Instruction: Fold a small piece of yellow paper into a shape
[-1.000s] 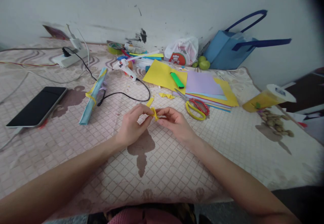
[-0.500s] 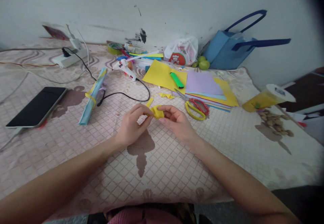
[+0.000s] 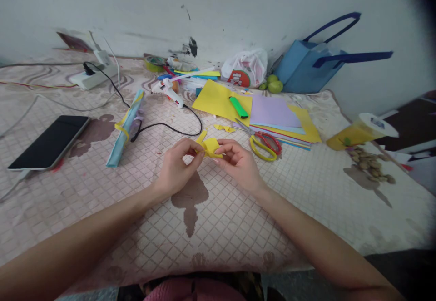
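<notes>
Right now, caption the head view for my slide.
Left hand and right hand hold a yellow piece near red-and-yellow scissors.

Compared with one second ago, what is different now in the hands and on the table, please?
The yellow piece has turned: it looked narrow before, and now it shows a broad face. The left hand and right hand still hold it; no release is visible. The scissors, green cutter and glue gun stay where they were.

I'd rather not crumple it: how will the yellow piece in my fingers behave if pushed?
The yellow piece probably bends easily; it curves between your left hand and right hand. Looking thin, it's likely light and easily creased.
</notes>
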`<state>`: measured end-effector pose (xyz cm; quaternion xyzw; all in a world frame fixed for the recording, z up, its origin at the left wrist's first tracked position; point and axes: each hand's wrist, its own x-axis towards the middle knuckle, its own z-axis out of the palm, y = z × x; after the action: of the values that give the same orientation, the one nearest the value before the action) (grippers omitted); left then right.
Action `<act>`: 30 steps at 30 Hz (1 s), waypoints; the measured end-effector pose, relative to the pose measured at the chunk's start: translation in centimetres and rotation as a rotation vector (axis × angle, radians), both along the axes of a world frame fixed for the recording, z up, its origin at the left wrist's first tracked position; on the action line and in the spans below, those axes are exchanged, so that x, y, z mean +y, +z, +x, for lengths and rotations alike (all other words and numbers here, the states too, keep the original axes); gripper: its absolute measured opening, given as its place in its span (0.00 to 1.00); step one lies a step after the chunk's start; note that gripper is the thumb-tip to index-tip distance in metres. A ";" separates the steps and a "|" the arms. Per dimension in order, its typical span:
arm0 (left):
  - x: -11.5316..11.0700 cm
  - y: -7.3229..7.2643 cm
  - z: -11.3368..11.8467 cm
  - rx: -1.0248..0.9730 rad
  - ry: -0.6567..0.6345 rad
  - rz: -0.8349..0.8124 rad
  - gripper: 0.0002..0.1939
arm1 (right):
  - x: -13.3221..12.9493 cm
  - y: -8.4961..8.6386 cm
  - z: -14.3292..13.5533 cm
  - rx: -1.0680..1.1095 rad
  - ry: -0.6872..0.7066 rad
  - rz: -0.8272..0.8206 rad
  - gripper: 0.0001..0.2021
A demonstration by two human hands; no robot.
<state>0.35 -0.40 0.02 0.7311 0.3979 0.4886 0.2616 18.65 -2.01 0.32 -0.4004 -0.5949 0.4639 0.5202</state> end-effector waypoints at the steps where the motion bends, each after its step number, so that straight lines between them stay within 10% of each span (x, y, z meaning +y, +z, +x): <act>1: 0.0 0.0 0.0 -0.002 0.001 -0.010 0.02 | 0.0 0.0 0.0 -0.006 -0.006 0.000 0.06; 30: 0.2 -0.6 0.1 -0.257 -0.080 -0.303 0.05 | 0.2 -0.3 0.1 -0.173 -0.152 0.240 0.06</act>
<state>0.48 -0.21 -0.53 0.6301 0.4007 0.5017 0.4367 18.79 -1.82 0.06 -0.4177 -0.6566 0.3123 0.5448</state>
